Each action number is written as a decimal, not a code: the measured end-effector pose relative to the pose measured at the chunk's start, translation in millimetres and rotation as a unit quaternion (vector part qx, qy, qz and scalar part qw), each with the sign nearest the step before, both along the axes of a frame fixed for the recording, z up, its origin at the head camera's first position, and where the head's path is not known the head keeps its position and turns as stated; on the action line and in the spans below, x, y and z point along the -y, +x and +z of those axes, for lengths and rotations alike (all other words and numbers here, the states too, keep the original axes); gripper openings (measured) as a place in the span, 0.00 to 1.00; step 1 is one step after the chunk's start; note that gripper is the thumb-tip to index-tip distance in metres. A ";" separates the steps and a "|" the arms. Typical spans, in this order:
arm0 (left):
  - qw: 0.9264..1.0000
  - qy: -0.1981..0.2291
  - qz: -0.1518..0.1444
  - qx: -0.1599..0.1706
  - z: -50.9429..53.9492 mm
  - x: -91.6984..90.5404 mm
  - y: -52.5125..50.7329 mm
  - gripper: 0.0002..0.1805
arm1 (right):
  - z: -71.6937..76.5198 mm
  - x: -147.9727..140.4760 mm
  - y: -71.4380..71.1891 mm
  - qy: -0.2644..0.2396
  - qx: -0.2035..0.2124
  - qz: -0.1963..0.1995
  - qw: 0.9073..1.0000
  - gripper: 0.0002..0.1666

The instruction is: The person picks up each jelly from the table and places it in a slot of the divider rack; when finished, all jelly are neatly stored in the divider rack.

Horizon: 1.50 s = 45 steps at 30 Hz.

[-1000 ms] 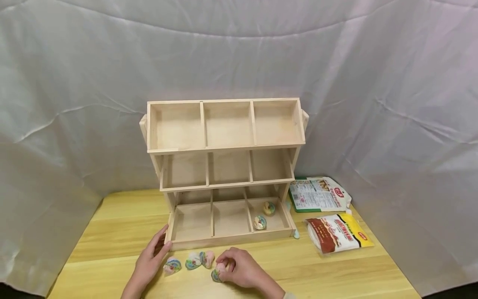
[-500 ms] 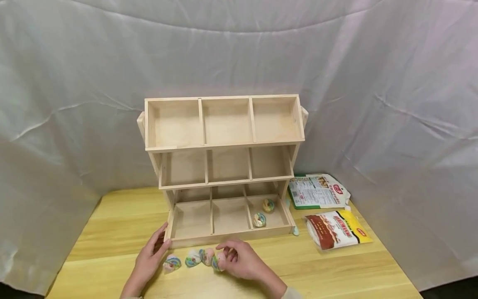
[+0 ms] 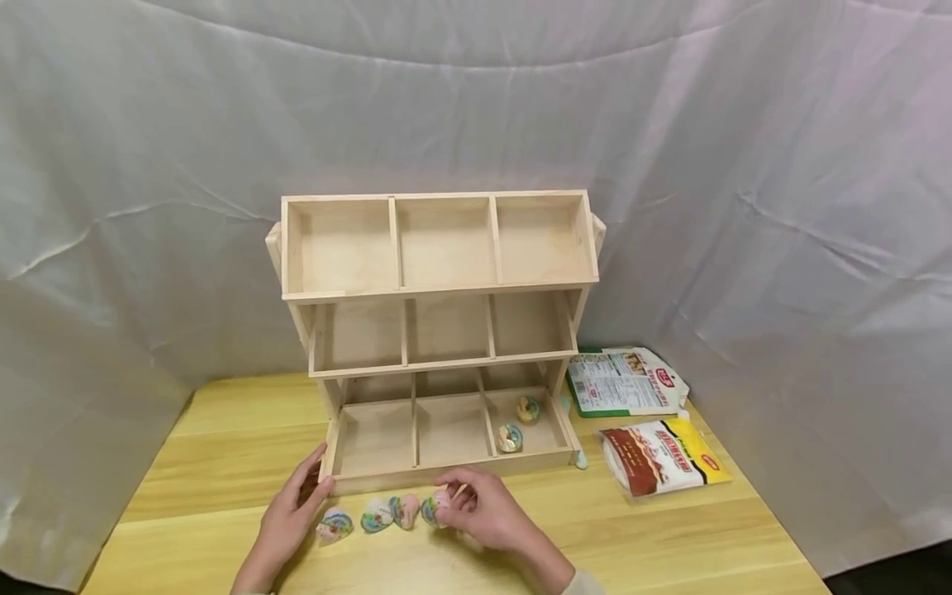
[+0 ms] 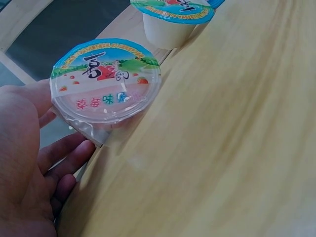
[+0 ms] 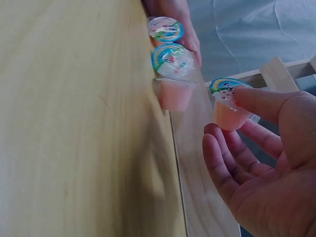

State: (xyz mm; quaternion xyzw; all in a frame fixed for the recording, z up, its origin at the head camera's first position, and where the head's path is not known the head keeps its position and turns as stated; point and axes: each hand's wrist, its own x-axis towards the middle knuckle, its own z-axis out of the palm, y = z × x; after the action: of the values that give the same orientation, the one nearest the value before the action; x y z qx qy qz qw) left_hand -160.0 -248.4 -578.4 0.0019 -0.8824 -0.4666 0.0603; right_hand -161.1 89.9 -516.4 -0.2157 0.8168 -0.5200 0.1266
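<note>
1. The left hand (image 3: 288,514) touches the rack's lower left corner, thumb and fingers spread apart.
2. Three jelly cups (image 3: 377,514) lie in a row on the table (image 3: 223,463), in front of the rack. The left wrist view shows printed characters and red fruit on the leftmost lid, too small to read from the head.
3. The wooden rack (image 3: 439,290) has three tiers, three compartments each: nine, all visible only from the head.
4. The right hand (image 3: 483,508) pinches a fourth cup (image 3: 431,508) just right of the row; the right wrist view shows its pink body below the lid.
5. Two more cups (image 3: 510,438) sit in the bottom right compartment, making six.
6. Right of the rack lie two packets (image 3: 662,457), seen only from the head.
</note>
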 end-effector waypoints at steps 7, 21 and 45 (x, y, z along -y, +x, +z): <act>1.000 0.006 0.000 0.012 -2.0 -0.8 1.6 0.32 | 3.6 -3.3 1.7 0.000 0.003 0.000 1.000 0.23; 1.000 -0.007 0.009 0.006 -2.8 0.0 0.4 0.32 | 14.1 -1.2 -4.5 0.014 -0.023 -0.003 1.000 0.23; 1.000 0.004 0.002 -0.006 -1.6 0.4 0.8 0.32 | 27.8 9.4 -25.9 -0.095 -0.056 -0.025 0.994 0.17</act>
State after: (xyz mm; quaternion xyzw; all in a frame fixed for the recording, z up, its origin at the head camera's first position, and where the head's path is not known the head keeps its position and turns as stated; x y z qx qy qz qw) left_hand -159.3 -248.8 -580.1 0.0012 -0.8802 -0.4698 0.0667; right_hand -187.0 80.5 -488.6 -0.2349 0.7749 -0.5850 0.0461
